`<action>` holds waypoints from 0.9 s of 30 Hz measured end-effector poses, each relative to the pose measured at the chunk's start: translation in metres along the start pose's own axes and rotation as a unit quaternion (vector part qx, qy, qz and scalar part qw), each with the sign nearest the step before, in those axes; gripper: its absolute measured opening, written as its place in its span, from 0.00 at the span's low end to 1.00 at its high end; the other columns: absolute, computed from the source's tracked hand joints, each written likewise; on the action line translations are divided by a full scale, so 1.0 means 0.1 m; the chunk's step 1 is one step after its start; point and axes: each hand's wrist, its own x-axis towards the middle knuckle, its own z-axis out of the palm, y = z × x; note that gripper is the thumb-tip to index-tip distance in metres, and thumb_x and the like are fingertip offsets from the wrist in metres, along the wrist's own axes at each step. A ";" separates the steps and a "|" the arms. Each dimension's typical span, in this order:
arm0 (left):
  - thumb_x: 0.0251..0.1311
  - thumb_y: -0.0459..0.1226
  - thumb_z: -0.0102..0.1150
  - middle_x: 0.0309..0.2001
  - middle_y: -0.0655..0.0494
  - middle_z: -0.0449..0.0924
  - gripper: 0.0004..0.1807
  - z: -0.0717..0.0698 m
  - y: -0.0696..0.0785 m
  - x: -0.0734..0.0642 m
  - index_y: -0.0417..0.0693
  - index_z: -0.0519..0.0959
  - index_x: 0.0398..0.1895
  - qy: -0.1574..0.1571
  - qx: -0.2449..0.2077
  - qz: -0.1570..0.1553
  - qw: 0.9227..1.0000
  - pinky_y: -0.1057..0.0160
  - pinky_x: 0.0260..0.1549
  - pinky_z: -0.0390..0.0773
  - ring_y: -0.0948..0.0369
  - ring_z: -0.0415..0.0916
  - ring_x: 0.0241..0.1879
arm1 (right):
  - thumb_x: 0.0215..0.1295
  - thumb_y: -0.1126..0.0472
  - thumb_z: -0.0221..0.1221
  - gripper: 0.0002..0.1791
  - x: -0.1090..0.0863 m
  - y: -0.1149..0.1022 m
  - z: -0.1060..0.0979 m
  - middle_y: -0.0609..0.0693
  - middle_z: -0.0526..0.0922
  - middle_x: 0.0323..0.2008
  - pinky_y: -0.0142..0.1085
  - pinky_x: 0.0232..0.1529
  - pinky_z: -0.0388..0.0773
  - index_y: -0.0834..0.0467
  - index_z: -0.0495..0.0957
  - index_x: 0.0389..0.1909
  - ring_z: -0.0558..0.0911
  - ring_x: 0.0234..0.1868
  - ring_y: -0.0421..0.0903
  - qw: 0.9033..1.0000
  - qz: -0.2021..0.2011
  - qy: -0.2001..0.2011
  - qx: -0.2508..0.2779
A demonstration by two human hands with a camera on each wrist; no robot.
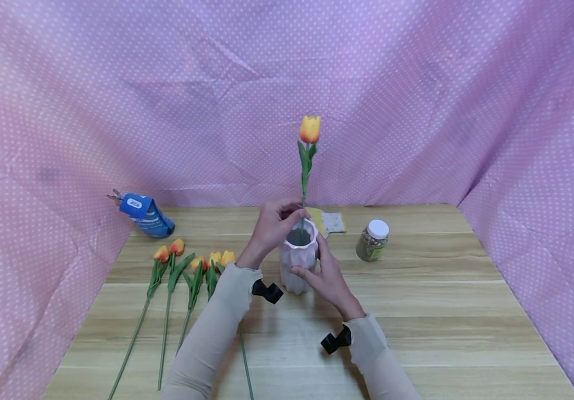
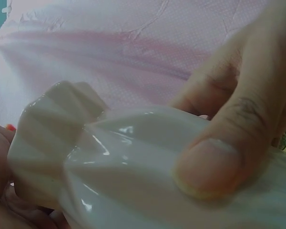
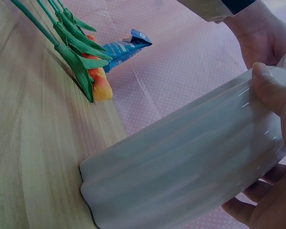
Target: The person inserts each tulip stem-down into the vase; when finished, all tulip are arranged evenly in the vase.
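A pale ribbed vase (image 1: 294,269) stands upright on the wooden table, its open mouth facing up. One yellow-orange tulip (image 1: 310,130) rises above it, the lower stem inside the mouth. With thumb and fingers, my left hand (image 1: 274,225) pinches that stem just over the rim. My right hand (image 1: 327,275) grips the vase from the right side; its thumb lies across the glossy wall of the vase (image 2: 128,167) in the left wrist view. The right wrist view shows the base of the vase (image 3: 148,181) on the tabletop. The stem's lower end is hidden inside.
Several more tulips (image 1: 169,250) lie on the left of the table, some partly behind my left arm. A blue bag (image 1: 146,215) sits at the back left. Behind the vase is a yellow-and-white packet (image 1: 334,222); a white-lidded jar (image 1: 372,241) stands to the right.
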 end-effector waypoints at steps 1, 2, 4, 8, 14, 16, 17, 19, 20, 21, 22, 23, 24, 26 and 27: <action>0.67 0.32 0.60 0.40 0.42 0.88 0.10 0.00 0.00 0.00 0.38 0.84 0.48 -0.006 0.002 -0.003 1.000 0.73 0.36 0.80 0.62 0.80 0.34 | 0.62 0.56 0.69 0.53 0.00 0.00 0.00 0.55 0.64 0.75 0.60 0.70 0.70 0.43 0.45 0.79 0.69 0.72 0.57 1.000 -0.001 0.001 -0.003; 0.67 0.32 0.60 0.41 0.42 0.88 0.10 0.00 0.00 -0.01 0.38 0.84 0.48 -0.011 0.003 -0.005 1.000 0.73 0.37 0.80 0.62 0.80 0.34 | 0.62 0.56 0.69 0.53 0.00 0.00 0.00 0.55 0.64 0.74 0.60 0.70 0.71 0.44 0.45 0.79 0.70 0.72 0.57 1.000 -0.002 0.002 -0.004; 0.66 0.31 0.61 0.41 0.42 0.88 0.10 0.00 0.00 -0.01 0.38 0.85 0.47 -0.020 0.004 -0.005 1.000 0.73 0.36 0.81 0.63 0.80 0.34 | 0.62 0.56 0.69 0.53 0.00 0.00 0.00 0.55 0.64 0.74 0.60 0.69 0.71 0.44 0.45 0.79 0.70 0.71 0.57 1.000 -0.003 0.003 -0.006; 0.65 0.30 0.61 0.41 0.40 0.88 0.09 0.00 0.00 -0.02 0.35 0.85 0.45 -0.035 0.009 -0.001 0.999 0.73 0.36 0.81 0.62 0.81 0.34 | 0.62 0.56 0.69 0.53 0.01 0.01 0.00 0.54 0.64 0.74 0.60 0.69 0.71 0.43 0.45 0.79 0.70 0.71 0.56 1.000 -0.006 0.002 -0.003; 0.64 0.29 0.62 0.45 0.38 0.87 0.12 -0.02 0.00 -0.04 0.33 0.83 0.48 -0.058 0.014 0.002 0.998 0.58 0.50 0.87 0.53 0.86 0.45 | 0.63 0.55 0.69 0.53 0.01 0.01 0.00 0.54 0.63 0.75 0.59 0.69 0.71 0.42 0.44 0.79 0.69 0.72 0.56 1.000 -0.004 0.000 -0.003; 0.63 0.30 0.63 0.46 0.39 0.87 0.13 -0.03 -0.01 -0.05 0.34 0.83 0.49 -0.063 0.015 0.004 0.998 0.53 0.53 0.86 0.50 0.86 0.47 | 0.63 0.55 0.69 0.53 0.01 0.01 0.00 0.54 0.63 0.75 0.59 0.69 0.71 0.41 0.44 0.79 0.69 0.72 0.56 1.000 -0.001 0.000 -0.004; 0.63 0.31 0.63 0.47 0.39 0.87 0.13 -0.03 0.00 -0.05 0.35 0.83 0.50 -0.064 0.017 0.004 0.998 0.54 0.54 0.85 0.50 0.86 0.49 | 0.63 0.55 0.69 0.53 0.01 0.01 0.00 0.54 0.63 0.75 0.59 0.69 0.71 0.41 0.44 0.79 0.69 0.72 0.56 1.000 -0.001 -0.001 -0.004; 0.63 0.32 0.64 0.47 0.40 0.87 0.13 -0.03 0.00 -0.05 0.35 0.83 0.49 -0.066 0.015 0.002 0.998 0.53 0.56 0.85 0.50 0.85 0.50 | 0.63 0.55 0.69 0.53 0.01 0.01 0.00 0.54 0.63 0.75 0.59 0.69 0.71 0.41 0.44 0.79 0.70 0.72 0.56 1.000 -0.002 0.000 -0.004; 0.63 0.32 0.64 0.48 0.40 0.87 0.13 -0.04 0.01 -0.05 0.36 0.83 0.49 -0.068 0.015 -0.002 0.998 0.52 0.57 0.84 0.50 0.85 0.51 | 0.63 0.55 0.69 0.53 0.01 0.01 0.00 0.54 0.63 0.75 0.60 0.69 0.71 0.41 0.44 0.79 0.70 0.72 0.56 1.000 -0.002 -0.001 -0.004; 0.63 0.33 0.64 0.48 0.41 0.87 0.13 -0.04 0.01 -0.05 0.37 0.83 0.50 -0.069 0.014 -0.004 0.998 0.52 0.57 0.84 0.50 0.85 0.51 | 0.63 0.55 0.69 0.53 0.01 0.01 0.00 0.54 0.63 0.75 0.60 0.69 0.71 0.41 0.43 0.79 0.70 0.72 0.56 1.000 -0.002 -0.001 -0.005; 0.63 0.33 0.64 0.48 0.41 0.87 0.13 -0.04 0.01 -0.05 0.37 0.83 0.50 -0.070 0.013 -0.007 0.997 0.51 0.57 0.84 0.50 0.85 0.51 | 0.63 0.55 0.69 0.53 0.01 0.00 0.00 0.54 0.63 0.75 0.60 0.69 0.72 0.41 0.43 0.79 0.70 0.72 0.56 1.000 -0.003 -0.002 -0.006; 0.64 0.33 0.64 0.49 0.41 0.87 0.14 -0.04 0.01 -0.05 0.38 0.82 0.51 -0.071 0.012 -0.009 0.997 0.51 0.58 0.84 0.50 0.84 0.52 | 0.63 0.55 0.69 0.53 0.01 0.00 0.00 0.54 0.63 0.75 0.60 0.68 0.72 0.41 0.43 0.79 0.70 0.71 0.56 1.000 -0.003 -0.002 -0.006; 0.64 0.34 0.64 0.49 0.42 0.86 0.15 -0.04 0.01 -0.06 0.38 0.82 0.52 -0.071 0.011 -0.012 0.997 0.51 0.58 0.83 0.50 0.84 0.52 | 0.63 0.55 0.69 0.53 0.01 0.00 -0.01 0.54 0.63 0.75 0.60 0.69 0.71 0.41 0.43 0.79 0.70 0.72 0.56 1.000 -0.003 -0.003 -0.005; 0.63 0.35 0.64 0.51 0.42 0.86 0.18 -0.06 0.01 -0.06 0.40 0.81 0.55 -0.071 0.013 -0.015 0.997 0.50 0.58 0.83 0.50 0.83 0.53 | 0.63 0.55 0.69 0.53 0.00 -0.01 -0.01 0.54 0.64 0.75 0.60 0.69 0.71 0.41 0.43 0.79 0.70 0.72 0.56 1.000 -0.002 -0.005 -0.006; 0.63 0.35 0.64 0.51 0.42 0.85 0.19 -0.06 0.02 -0.06 0.41 0.80 0.57 -0.070 0.015 -0.015 0.997 0.49 0.58 0.83 0.50 0.83 0.53 | 0.63 0.55 0.69 0.53 0.00 -0.01 -0.01 0.54 0.64 0.74 0.60 0.69 0.71 0.41 0.43 0.79 0.69 0.72 0.56 1.000 0.000 -0.005 -0.006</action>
